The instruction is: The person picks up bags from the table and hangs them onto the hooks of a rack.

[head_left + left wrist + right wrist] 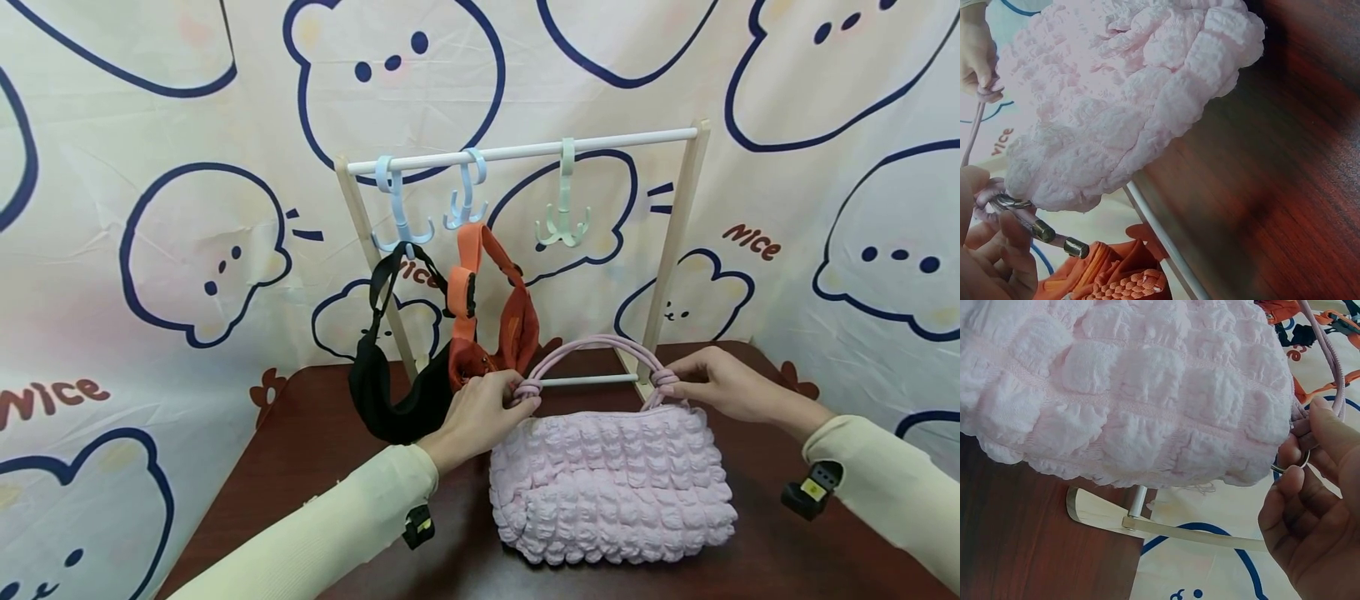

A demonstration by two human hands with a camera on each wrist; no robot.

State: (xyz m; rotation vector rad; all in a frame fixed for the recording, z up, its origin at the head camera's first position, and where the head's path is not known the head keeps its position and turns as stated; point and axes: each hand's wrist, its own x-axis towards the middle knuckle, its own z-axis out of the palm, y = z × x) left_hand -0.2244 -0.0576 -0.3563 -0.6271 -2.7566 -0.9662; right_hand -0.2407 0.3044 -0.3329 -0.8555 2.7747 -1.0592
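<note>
A pink puffy handbag (611, 483) hangs from its looped cord handle (592, 343) between my two hands, low over the table. My left hand (483, 408) pinches the knot at the handle's left end; in the left wrist view, metal-tipped cord ends (1075, 247) stick out by the fingers. At the right knot, my right hand (716, 385) grips the handle, and a metal ring (1297, 464) shows beside its fingers in the right wrist view. Behind the left hand hang an orange bag (517, 321) and a black bag (397, 408).
A rack with a white top bar (525, 152) and wooden legs stands behind the handbag. Two blue hooks (401, 217) and a green hook (564, 221) hang on the bar. The dark wooden table (262, 500) lies below, against a bear-printed cloth backdrop (202, 250).
</note>
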